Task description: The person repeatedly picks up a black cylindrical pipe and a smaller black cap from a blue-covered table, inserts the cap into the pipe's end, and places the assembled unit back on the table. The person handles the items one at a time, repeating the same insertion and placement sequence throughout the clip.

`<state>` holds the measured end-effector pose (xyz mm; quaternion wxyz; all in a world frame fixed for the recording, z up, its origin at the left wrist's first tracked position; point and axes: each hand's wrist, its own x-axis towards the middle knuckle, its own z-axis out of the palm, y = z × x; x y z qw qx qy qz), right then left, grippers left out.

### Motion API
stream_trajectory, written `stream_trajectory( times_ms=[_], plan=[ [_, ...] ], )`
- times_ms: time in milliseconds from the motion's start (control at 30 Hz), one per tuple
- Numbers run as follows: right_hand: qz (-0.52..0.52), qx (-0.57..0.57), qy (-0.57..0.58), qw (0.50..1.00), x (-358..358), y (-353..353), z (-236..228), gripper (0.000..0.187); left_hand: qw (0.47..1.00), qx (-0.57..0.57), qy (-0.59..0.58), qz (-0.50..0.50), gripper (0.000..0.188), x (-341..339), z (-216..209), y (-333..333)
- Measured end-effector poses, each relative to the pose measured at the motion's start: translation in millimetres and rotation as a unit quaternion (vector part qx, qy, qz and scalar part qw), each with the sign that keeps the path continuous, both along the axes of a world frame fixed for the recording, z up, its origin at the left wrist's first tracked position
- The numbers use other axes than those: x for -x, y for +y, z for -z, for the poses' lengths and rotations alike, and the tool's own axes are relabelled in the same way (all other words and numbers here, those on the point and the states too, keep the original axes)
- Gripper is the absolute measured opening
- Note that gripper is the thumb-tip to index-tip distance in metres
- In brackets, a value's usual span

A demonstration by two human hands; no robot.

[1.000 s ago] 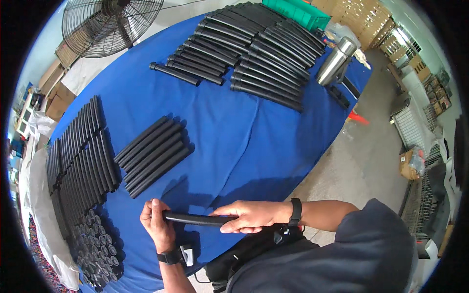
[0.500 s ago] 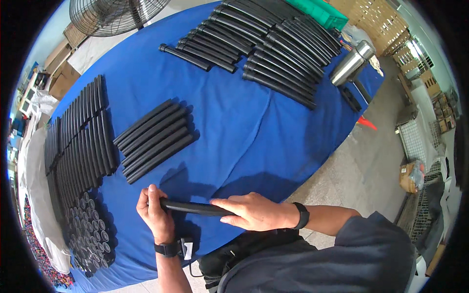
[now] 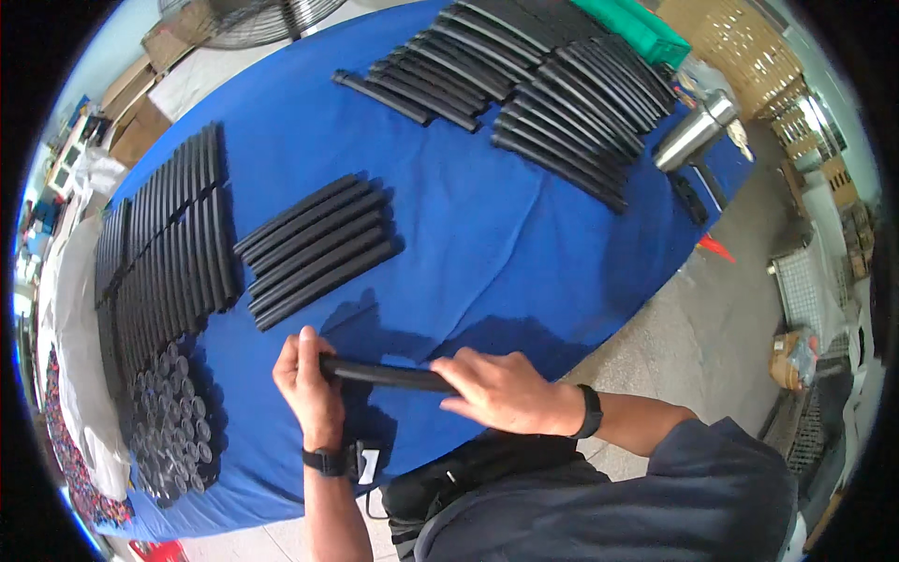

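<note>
A black tube [image 3: 386, 374] is held level above the blue cloth between my two hands. My left hand [image 3: 307, 389] is closed round its left end, the thumb pointing up. Over the right end, my right hand [image 3: 506, 391] grips the tube with bent fingers; that end is hidden in the hand. Just beyond my left hand, several black tubes [image 3: 323, 245] lie side by side on the cloth. Both wrists carry dark bands.
Rows of black tubes [image 3: 178, 244] cover the table's left side, with round black caps [image 3: 173, 421] heaped in front. More capped tubes [image 3: 562, 131] lie at the far right, near a steel flask [image 3: 695, 131] and a green crate [image 3: 646, 33]. A fan [image 3: 253, 21] stands behind the blue-covered table [image 3: 440, 225].
The view has shifted a little, so the table things appear lower right or higher. My right hand's fingers have curled more around the tube's right end; my left hand keeps its grip.
</note>
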<state>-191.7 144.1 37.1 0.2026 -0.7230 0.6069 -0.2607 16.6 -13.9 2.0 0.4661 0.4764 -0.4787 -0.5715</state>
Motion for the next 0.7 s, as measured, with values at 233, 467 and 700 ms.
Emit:
stream_trajectory(
  times_ms=[233,467,700],
  plan=[
    [0.033,-0.402,-0.41,0.818,21.5,-11.2,-19.4,0.034,0.993,-0.02,0.067,0.093,0.027,-10.8,-2.7,2.9],
    [0.019,0.021,-0.025,0.999,23.2,-6.0,7.0,0.037,0.997,-0.018,0.059,0.043,0.027,-4.7,-0.2,0.9],
    [0.023,-0.168,-0.215,0.962,25.2,-8.6,-3.1,0.038,0.997,-0.028,0.057,0.047,0.027,-8.9,0.6,0.9]
  ],
)
